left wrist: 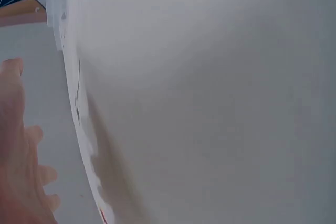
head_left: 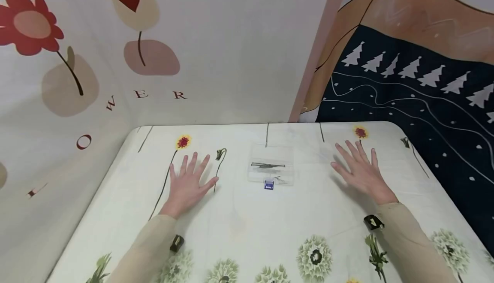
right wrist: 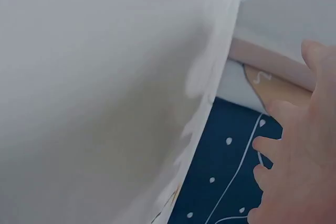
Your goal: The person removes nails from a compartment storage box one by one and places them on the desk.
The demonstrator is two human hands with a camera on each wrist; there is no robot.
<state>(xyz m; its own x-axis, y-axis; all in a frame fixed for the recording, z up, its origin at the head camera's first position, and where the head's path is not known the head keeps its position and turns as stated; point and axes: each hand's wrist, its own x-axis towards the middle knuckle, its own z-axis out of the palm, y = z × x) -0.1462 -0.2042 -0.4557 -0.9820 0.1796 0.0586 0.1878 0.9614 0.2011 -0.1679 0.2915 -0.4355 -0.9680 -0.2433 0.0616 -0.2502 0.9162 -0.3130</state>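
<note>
While arms (head_left: 148, 242) extend forward, hands (head_left: 188, 188) (head_left: 362, 175) hover, fingers (head_left: 192, 164) splayed.

Beneath the left hand (head_left: 189, 188) and right hand (head_left: 362, 173), the white tablecloth (head_left: 247, 218) is printed with yellow-edged red flowers (head_left: 183, 142). Between the hands, grey nails (head_left: 268, 165) show in a clear plastic case (head_left: 253, 174) with a blue latch (head_left: 269, 185). Beyond the right hand, navy cloth (head_left: 401, 90) carries white fir trees (head_left: 411, 67); beyond the left, a white curtain (head_left: 231, 60) bears red and beige blooms (head_left: 19, 28).

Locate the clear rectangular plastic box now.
In the head view, the clear plastic box lies slightly right of centre on the white flower-patterned tablecloth, right of a drooping green bud print.
</note>
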